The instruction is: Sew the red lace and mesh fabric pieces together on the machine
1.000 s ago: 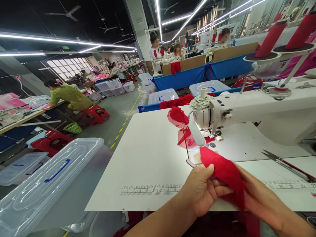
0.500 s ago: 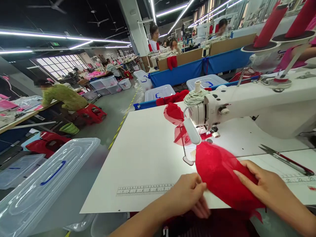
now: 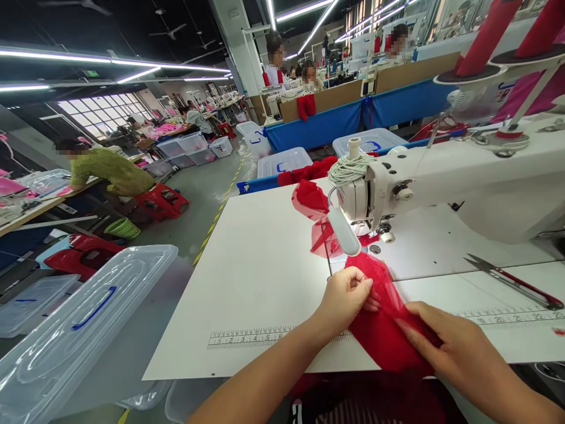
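Across the head view's right half, a white desk [image 3: 238, 265] in a sewing workshop carries a sewing machine [image 3: 441, 176]; thread snips [image 3: 527, 286] lie toward its right edge, and a lidded plastic bin [image 3: 145, 277] stands off its left edge. Sheer red fabric [image 3: 379, 341] reaches the near edge. The right hand [image 3: 445, 338] pinches its right side, thumb on top; the left hand [image 3: 346, 297] curls against its left side, fingertips together, though whether gripping cloth I cannot tell.

Two large red thread cones [image 3: 488, 38], upper right. One foreground sewing machine [image 3: 468, 176], right. One pair of snips [image 3: 512, 278], lower right. Red fabric pieces [image 3: 377, 330], center: maybe three.
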Motion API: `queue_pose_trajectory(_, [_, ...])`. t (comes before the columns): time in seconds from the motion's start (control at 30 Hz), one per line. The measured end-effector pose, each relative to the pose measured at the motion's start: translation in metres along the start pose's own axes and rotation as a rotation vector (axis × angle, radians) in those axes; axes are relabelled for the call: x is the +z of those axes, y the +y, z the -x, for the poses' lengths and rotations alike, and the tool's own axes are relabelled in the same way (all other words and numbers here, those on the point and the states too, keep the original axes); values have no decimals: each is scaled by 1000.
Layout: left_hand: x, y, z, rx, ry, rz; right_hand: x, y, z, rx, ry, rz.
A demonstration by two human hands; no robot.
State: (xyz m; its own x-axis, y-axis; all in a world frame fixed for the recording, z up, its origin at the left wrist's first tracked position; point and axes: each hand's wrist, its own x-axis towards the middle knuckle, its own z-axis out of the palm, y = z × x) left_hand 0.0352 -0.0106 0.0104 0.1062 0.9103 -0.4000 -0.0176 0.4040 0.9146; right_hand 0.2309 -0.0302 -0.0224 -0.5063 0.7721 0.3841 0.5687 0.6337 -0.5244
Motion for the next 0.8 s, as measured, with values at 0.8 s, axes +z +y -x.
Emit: queue_pose_trajectory(0.8, [9,-3,7,14,-52,-87,23,38,-80,-227,-3,-31])
